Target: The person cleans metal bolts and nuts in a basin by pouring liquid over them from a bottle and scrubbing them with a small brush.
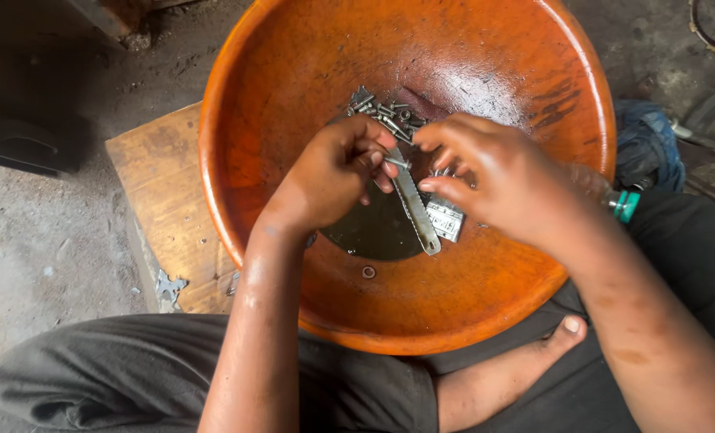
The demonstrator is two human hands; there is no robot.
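Over the orange basin (486, 305), your left hand (333, 172) is pinching a small bolt (396, 163) while your right hand (486, 172), fingers curled, is steadying the serrated metal strip (416, 212) above the basin's dark liquid, loose bolts (385, 112) piled behind.

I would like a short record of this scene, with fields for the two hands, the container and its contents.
left hand: pinches a small bolt at the top of the flat metal strip
right hand: fingers bent above the strip, apparently touching it
container: orange bowl, a dark liquid pool at its bottom
contents: pile of bolts, ribbed metal block, one washer
support: wooden board under the bowl
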